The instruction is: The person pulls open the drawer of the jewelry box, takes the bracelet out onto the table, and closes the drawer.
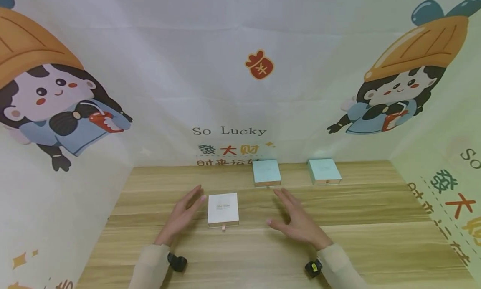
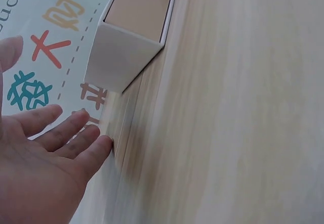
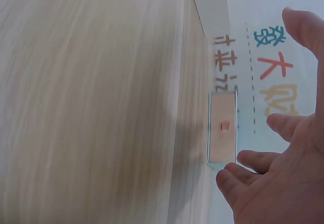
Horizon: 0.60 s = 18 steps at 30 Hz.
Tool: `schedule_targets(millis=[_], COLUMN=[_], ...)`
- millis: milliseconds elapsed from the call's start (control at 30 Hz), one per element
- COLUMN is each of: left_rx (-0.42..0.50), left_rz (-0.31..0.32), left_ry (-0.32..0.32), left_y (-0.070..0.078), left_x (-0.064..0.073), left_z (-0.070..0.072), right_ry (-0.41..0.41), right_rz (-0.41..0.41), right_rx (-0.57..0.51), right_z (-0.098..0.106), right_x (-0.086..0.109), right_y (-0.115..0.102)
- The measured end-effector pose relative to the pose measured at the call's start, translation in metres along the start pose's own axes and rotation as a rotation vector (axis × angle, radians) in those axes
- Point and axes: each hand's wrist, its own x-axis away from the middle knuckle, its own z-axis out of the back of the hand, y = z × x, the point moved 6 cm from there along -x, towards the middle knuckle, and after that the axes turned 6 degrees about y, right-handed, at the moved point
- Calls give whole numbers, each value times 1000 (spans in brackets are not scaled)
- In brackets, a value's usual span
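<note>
A white drawer-style box [image 1: 223, 209] with a small pull tab at its front lies on the wooden table between my hands. Just left of it is my left hand [image 1: 184, 214], fingers extended; in the left wrist view that hand [image 2: 50, 163] is spread beside the box's white side [image 2: 119, 57]. My right hand [image 1: 298, 222] hovers farther off on the other side, thumb apart from the fingers. Beyond its fingertips sits a light blue box [image 1: 267, 172], whose pinkish front [image 3: 223, 128] faces the right wrist camera. Neither hand holds anything.
A second light blue box [image 1: 325, 171] stands at the back right of the table [image 1: 360, 205]. Printed cloth [image 1: 180, 72] with cartoon figures and lettering hangs behind the table and along both sides. Both wrists wear small black cameras [image 1: 177, 262].
</note>
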Motion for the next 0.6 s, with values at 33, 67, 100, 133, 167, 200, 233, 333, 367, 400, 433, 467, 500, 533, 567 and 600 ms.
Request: schedule_targets(millis=[33,67,100,133,167,200,233,333,367,400,433,467,500,533,567,600], left_rx=[2,3,2,3,4,9,11,23,27,29,33,35,35,36,37,37], left_rz=[6,15,19,25,29,39,40,30,29,30,27,27,26,31,32,29], left_ry=[5,11,15,19,21,25,27,32,34,38,39,41,44,47,48,50], left_y=[0,0,0,0,0,0,0,1,1,1,2,2,2,3,3,4], left_x=[-1,-1,-2,-3,-3,-4,-4,-6,-7,-7,-8,-8,-8,-9,-9,-10], left_z=[0,-1,-1,-1,-2,-3,-3,-6,-7,-8,-9,-11,-12,-13,-14,-14], right_ry=[0,2,6,12,17,23,29,43,46,51,59,65,67,73,78,82], right_rz=[4,8,13,19,24,30,37,49,47,46,44,37,29,22,15,8], right_rx=[-3,-5,-5,-7,-14,-22,-34,-76,-86,-92,-98,-109,-121,-130,-147,-163], right_z=[-1,-3,-4,-5,-5,-6,-7,-11,-13,-15,-17,-18,-20,-22,-24,-26], right_x=[-1,-2,-3,-4,-5,-5,-6,-8,-9,-9,-10,-11,-11,-12,-12,-13], right_y=[-2,-3,-5,-7,-9,-11,-13,-19,-21,-22,-24,-25,-27,-28,-30,-32])
